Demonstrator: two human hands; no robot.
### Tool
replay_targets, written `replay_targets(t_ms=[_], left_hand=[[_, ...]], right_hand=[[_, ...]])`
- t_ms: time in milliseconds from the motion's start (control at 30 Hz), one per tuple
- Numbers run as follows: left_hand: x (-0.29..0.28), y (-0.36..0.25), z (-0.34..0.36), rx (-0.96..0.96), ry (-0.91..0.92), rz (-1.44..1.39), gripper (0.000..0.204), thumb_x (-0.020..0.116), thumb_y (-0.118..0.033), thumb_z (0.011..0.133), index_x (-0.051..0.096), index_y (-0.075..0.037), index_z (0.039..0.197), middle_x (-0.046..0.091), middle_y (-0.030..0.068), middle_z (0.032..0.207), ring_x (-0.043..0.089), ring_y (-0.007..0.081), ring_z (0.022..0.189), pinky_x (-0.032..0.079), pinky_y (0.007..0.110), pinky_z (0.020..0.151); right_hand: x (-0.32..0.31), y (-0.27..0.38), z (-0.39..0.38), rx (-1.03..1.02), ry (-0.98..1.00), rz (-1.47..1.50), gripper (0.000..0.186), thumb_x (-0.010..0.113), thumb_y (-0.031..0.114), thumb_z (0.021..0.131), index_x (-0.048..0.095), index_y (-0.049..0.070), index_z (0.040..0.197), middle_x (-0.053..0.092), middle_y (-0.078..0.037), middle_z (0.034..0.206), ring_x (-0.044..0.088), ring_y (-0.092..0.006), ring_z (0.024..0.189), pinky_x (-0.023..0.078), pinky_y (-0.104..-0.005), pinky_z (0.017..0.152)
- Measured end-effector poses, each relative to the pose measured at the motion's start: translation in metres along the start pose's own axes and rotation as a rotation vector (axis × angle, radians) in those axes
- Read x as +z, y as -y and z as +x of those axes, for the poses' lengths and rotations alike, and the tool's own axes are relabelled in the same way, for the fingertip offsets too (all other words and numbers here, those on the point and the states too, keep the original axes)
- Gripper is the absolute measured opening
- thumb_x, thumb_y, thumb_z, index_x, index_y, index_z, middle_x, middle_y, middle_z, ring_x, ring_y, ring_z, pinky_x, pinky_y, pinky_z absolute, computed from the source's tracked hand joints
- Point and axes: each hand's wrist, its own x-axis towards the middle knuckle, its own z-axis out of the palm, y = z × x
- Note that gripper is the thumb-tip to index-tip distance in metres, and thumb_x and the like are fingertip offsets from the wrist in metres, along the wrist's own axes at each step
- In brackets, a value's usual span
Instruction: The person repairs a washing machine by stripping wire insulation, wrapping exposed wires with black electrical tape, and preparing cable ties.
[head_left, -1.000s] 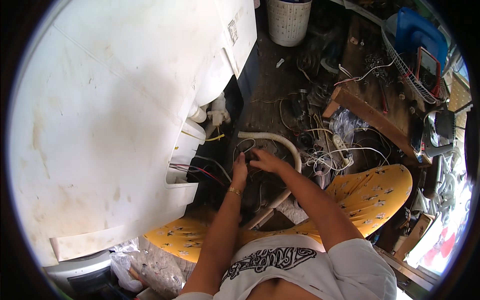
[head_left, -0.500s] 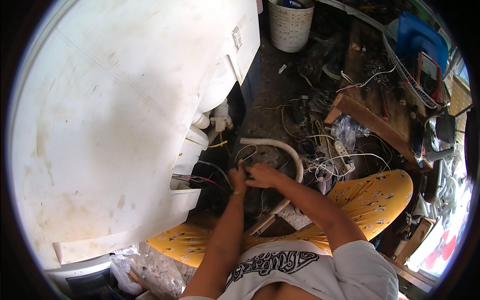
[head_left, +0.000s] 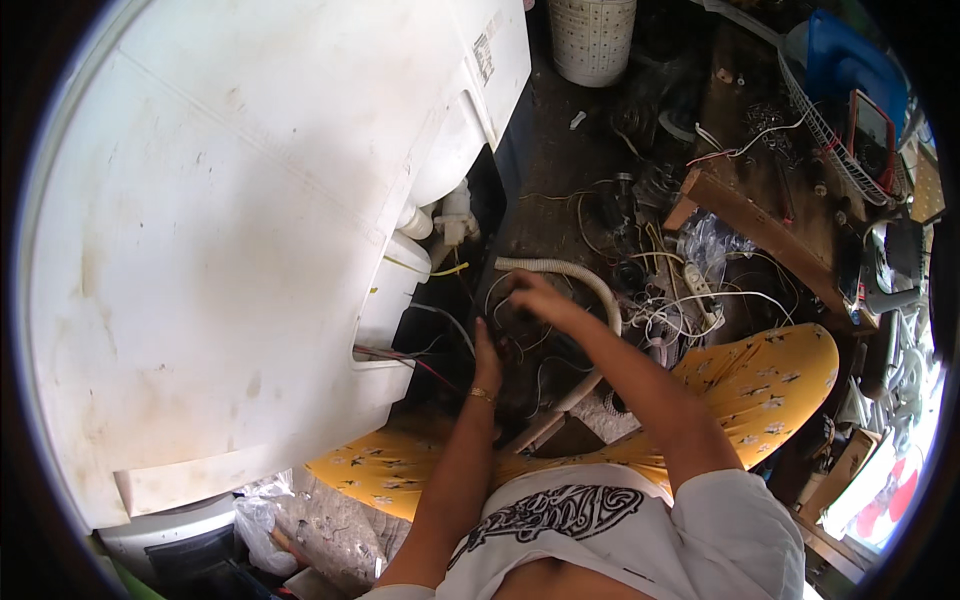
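Observation:
A large white appliance casing [head_left: 230, 270], like a washing machine's, lies on its side at my left. From its opening come a white drain valve [head_left: 456, 216], a yellow tie [head_left: 440, 269] and several thin wires [head_left: 395, 355]. Beside those wires is my left hand [head_left: 486, 362], thumb upward and fingers curled in shadow around something too dark to make out. My right hand [head_left: 537, 300] is raised a little beyond it, fingers bent together; what they pinch, if anything, is hidden. A beige ribbed hose [head_left: 590, 280] curves just past my right hand.
Tangled white cords [head_left: 665, 318] and a white power strip [head_left: 703, 296] lie right of the hose. Farther right stand a wooden board [head_left: 765, 235] and a wire basket [head_left: 825, 140] with a blue plastic container [head_left: 855, 70]. A cream bin [head_left: 592, 45] stands at the far side.
My hands were together; now the right hand has drawn away from the left, up and to the right. The whole view has shifted slightly.

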Motion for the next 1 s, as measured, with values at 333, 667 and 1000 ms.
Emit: replay_targets(t_ms=[333,667,1000], left_hand=[[-0.033,0.009,0.003,-0.127,0.168,-0.398,0.018,0.046,-0.027,0.088,0.054,-0.011,0.086,0.054,0.0020,0.074,0.050,0.0151,0.065,0.041,0.029,0.060],[-0.034,0.026,-0.010,0.244,-0.154,0.222,0.033,0.070,-0.011,0.077,0.058,0.004,0.104,0.063,0.0103,0.093,0.059,0.0189,0.082,0.047,0.030,0.075],[-0.037,0.016,-0.031,0.276,-0.262,0.342,0.017,0.067,-0.008,0.080,0.061,0.002,0.093,0.063,0.0098,0.083,0.059,0.0163,0.075,0.047,0.029,0.072]], right_hand=[[0.031,-0.085,0.016,0.354,0.183,0.023,0.038,0.072,0.037,0.077,0.068,0.003,0.096,0.065,-0.005,0.080,0.058,-0.0137,0.072,0.045,-0.0268,0.062],[0.032,-0.106,0.012,0.315,0.043,-0.102,0.030,0.069,0.025,0.078,0.067,0.001,0.095,0.066,-0.007,0.081,0.059,-0.0141,0.069,0.045,-0.0273,0.059],[0.037,-0.137,0.016,0.337,0.079,-0.147,0.031,0.069,0.023,0.078,0.068,-0.002,0.096,0.068,-0.010,0.091,0.061,-0.0176,0.086,0.046,-0.0313,0.078]])
